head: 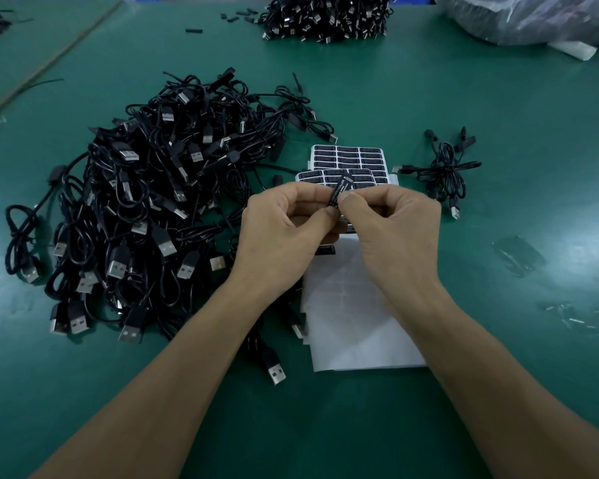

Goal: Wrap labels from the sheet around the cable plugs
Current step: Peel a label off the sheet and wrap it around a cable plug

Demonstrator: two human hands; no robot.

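Observation:
My left hand [284, 229] and my right hand [391, 226] meet at the table's middle, pinching a small black plug with a black label [339, 190] between thumbs and forefingers. White lettering shows on the label. Just behind the hands lie label sheets [357, 160] with rows of black labels. The plug's cable runs down under my left hand to a USB end [275, 371]. My fingers hide most of the plug.
A big heap of black USB cables [146, 209] fills the left of the green table [498, 340]. A small coiled bundle [443, 171] lies to the right. Peeled white backing sheets [353, 323] lie under my right forearm. Another cable pile [325, 15] and a plastic bag [533, 15] sit at the back.

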